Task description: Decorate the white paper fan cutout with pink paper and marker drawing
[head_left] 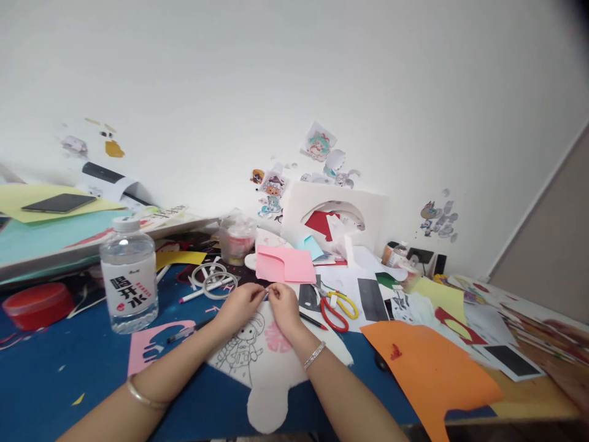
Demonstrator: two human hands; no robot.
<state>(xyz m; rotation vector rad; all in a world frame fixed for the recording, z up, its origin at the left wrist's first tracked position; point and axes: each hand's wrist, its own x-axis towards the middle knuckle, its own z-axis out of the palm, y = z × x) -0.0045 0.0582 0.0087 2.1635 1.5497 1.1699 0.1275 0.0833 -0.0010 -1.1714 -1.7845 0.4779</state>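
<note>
A white fan-shaped paper point(271, 383) lies in front of me, its rounded tab at the near edge. It bears a black line drawing of a figure point(242, 353) and a pink cut-out piece point(277, 337). Over its far part, my left hand point(242, 304) and my right hand point(283, 307) meet fingertip to fingertip. Both are closed in a pinch on something small that I cannot make out. Under my left forearm are a pen point(181, 334) and a pink sheet with cut-out holes point(138, 344). A dark pencil point(313, 320) lies beside my right wrist.
A water bottle point(129, 276) and a red round container point(39, 305) stand left. Scissors with red and yellow handles point(338, 307) lie right of my hands, near an orange sheet point(427, 362). Pink paper point(292, 265) and a plastic cup point(238, 239) are behind.
</note>
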